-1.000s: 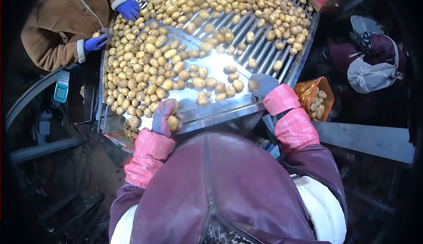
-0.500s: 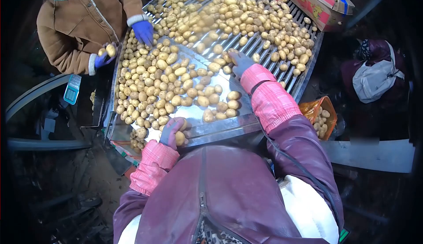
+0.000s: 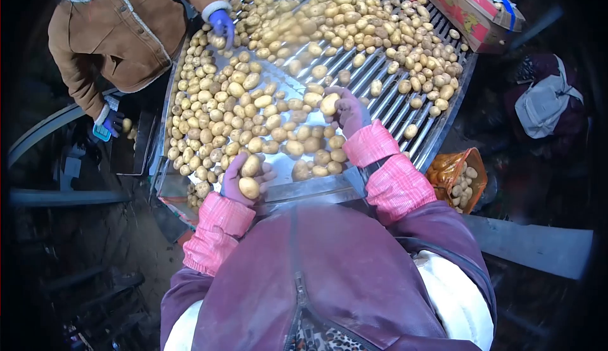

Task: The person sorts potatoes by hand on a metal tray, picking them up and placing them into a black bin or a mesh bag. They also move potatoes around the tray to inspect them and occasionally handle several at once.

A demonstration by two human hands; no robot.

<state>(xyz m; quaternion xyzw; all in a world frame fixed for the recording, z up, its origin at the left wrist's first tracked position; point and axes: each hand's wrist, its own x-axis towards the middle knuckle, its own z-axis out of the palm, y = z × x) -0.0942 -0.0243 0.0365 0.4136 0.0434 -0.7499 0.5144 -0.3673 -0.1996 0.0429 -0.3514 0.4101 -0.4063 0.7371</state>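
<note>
Now left hand [image 3: 233,185] grip holds 2 smooth yellow potatoes [image 3: 249,188]; right hand [image 3: 352,116] grip holds 1 oval potato [image 3: 329,104].

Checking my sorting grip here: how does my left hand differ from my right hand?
The left hand grips two potatoes at the near metal edge; the right hand grips a single potato farther out, beside the rollers. The left hand sits close to the body; the right hand is stretched forward. Both are gloved, with pink cuffs.
</note>
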